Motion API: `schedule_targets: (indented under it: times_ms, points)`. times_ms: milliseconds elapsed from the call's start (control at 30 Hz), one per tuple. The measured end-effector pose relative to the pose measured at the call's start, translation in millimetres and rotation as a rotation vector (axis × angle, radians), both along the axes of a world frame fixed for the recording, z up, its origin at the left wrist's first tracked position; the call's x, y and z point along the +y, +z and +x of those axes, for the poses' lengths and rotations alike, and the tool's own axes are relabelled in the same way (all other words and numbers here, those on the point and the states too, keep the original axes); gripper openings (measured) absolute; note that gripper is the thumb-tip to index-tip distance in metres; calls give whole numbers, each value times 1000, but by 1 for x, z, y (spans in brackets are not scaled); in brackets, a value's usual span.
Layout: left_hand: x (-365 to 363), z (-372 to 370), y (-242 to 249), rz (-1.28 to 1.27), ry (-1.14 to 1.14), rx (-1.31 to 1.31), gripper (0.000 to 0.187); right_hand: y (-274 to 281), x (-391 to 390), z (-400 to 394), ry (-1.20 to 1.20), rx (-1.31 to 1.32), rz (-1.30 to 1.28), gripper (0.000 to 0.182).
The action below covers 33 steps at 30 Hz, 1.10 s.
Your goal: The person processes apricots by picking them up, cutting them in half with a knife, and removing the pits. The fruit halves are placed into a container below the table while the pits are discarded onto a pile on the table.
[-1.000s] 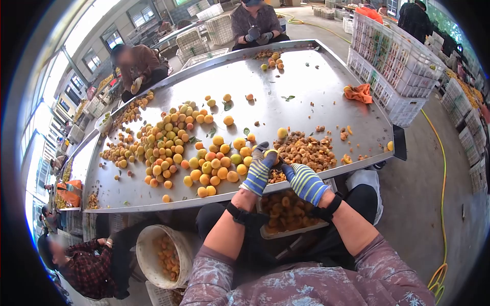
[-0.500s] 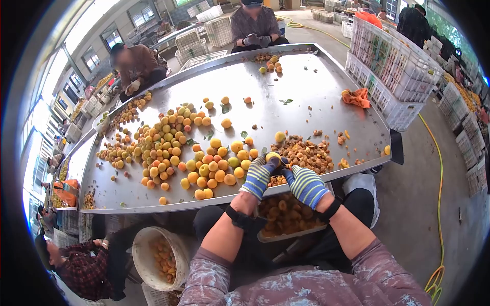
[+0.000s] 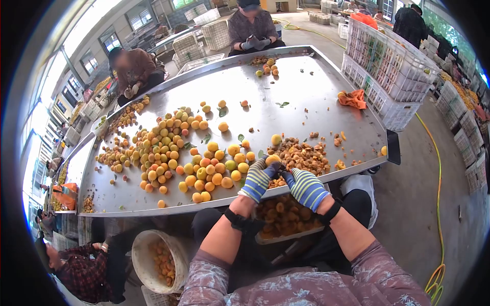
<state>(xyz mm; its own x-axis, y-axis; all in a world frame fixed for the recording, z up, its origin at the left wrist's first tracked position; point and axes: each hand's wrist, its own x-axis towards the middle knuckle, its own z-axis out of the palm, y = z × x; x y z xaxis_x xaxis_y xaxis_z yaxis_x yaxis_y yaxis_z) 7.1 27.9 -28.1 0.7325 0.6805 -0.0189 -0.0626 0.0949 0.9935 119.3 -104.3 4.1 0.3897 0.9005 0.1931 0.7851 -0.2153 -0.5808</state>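
Both my hands wear blue-and-yellow striped gloves with dark fingertips and meet above the near edge of the metal table [image 3: 286,118]. My left hand [image 3: 258,180] is closed around an orange apricot [image 3: 272,159], which shows above the fingers. Close beside it, my right hand [image 3: 307,188] has its fingers pinched together; whatever they grip is hidden. Just beyond lies a heap of brown apricot pits [image 3: 304,154]. Whole apricots [image 3: 217,179] are spread left of my hands. Below my wrists, a container [image 3: 291,235] of apricot pieces sits between my knees.
A white bucket [image 3: 144,245] with fruit stands at lower left. Stacked white crates [image 3: 390,64] rise by the table's right side, near an orange cloth [image 3: 353,99]. Two people sit across the table, another at lower left. A yellow hose [image 3: 438,168] runs along the floor.
The view has shifted slightly. The apricot in my left hand now shows more of its orange side, and my fingertips have moved a little. The people across have shifted their hands.
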Motion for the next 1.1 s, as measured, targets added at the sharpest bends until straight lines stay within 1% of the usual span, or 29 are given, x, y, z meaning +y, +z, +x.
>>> schedule_targets:
  times_ms: [100,133,167,233,267,300,367,400,433,500,533,567,633,667,733,767,833,867,900,967,1000,1033,1100]
  points:
    - [-3,-1,4,32,1,-60,29,1,-6,3,49,62,52,36]
    - [-7,-1,5,-207,-47,-202,38,-1,-5,3,56,62,83,35]
    - [-10,-1,6,-204,-44,-200,38,-3,-6,1,59,64,85,35]
    - [-13,1,8,-917,-271,-488,48,-3,-5,-4,-10,83,140,33]
    - [-15,2,7,-1044,-299,-515,55,1,-6,-5,-26,61,48,32]
    - [-17,4,6,-1044,-298,-515,55,-2,-6,-7,-26,62,48,32]
    - [-21,7,7,-1044,-39,-453,50,-7,-5,-9,11,50,70,31]
    - [-19,5,7,-992,-63,-448,43,-7,-6,-9,21,42,115,31]
    - [-16,3,3,-997,-63,-449,43,-8,-6,-8,21,41,110,31]
    - [-9,4,-5,-604,-61,-341,38,-8,-5,-5,28,36,-14,32]
    - [-12,5,2,-559,-20,-354,37,-8,-4,-4,38,23,-8,33]
    - [-14,6,4,-560,-21,-354,37,-9,-4,-4,37,23,-9,33]
    - [-18,8,7,-598,-59,-553,39,-8,-2,-4,21,4,58,32]
    - [-18,8,7,-597,-56,-552,39,-6,-1,-4,24,6,58,32]
    - [-15,7,10,-940,-78,-524,43,-1,1,-7,-12,-28,56,29]
    - [-15,6,9,-938,-75,-524,43,-3,3,-8,-10,-27,58,29]
    - [-17,6,5,-855,5,-409,46,-9,4,-10,-4,-14,15,27]
    - [-14,5,4,-812,2,-387,41,-14,6,-10,4,-5,18,27]
    - [-13,6,1,-814,3,-386,41,-16,6,-10,4,-4,15,27]
    - [-14,8,0,-479,102,-219,33,-10,7,-11,7,28,-2,28]
    - [-15,8,0,-420,120,-240,26,-7,8,-10,22,77,-51,30]
    - [-15,8,2,-419,117,-240,26,-8,7,-9,19,76,-50,30]
    - [-15,7,4,-345,96,-194,26,-20,7,-8,66,287,42,33]
